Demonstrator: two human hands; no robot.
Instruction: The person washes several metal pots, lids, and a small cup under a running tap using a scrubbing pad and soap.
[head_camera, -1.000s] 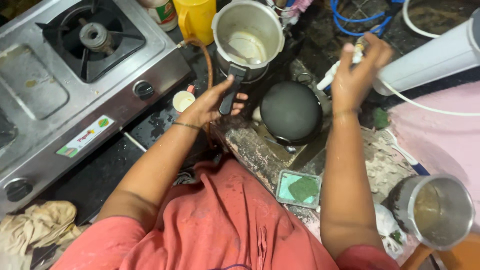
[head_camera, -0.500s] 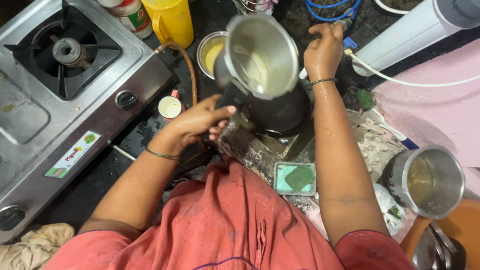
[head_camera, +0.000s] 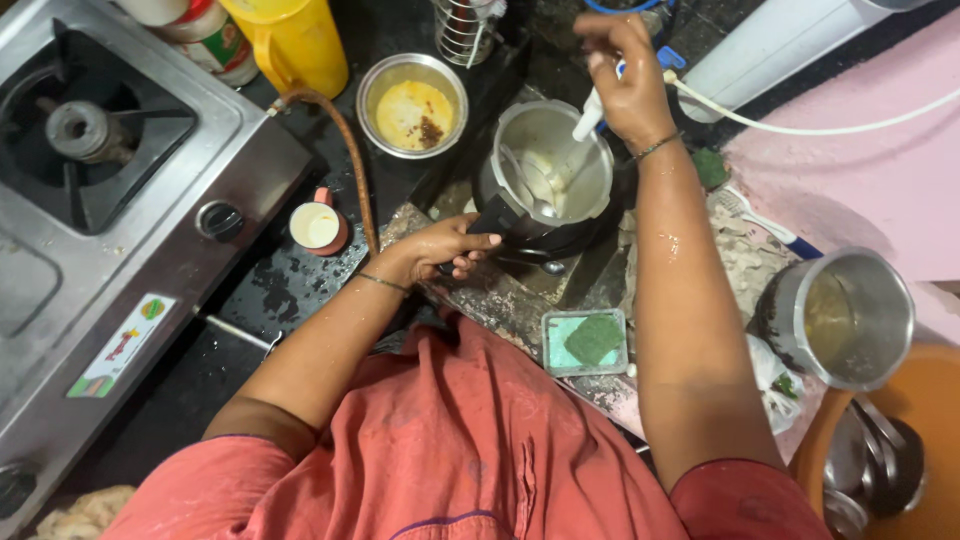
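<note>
The left hand (head_camera: 445, 247) covered most of the steel jar's (head_camera: 548, 170) black handle. The gas stove (head_camera: 120, 200) ran off the left edge, the orange tub (head_camera: 935, 420) off the right.

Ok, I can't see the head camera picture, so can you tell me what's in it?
A person's left hand grips the black handle of a steel jar while the right hand points a white nozzle into it. Nearby sit a gas stove and a steel bowl.

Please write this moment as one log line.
left hand: grips steel jar handle | right hand: holds white hose over jar
</note>
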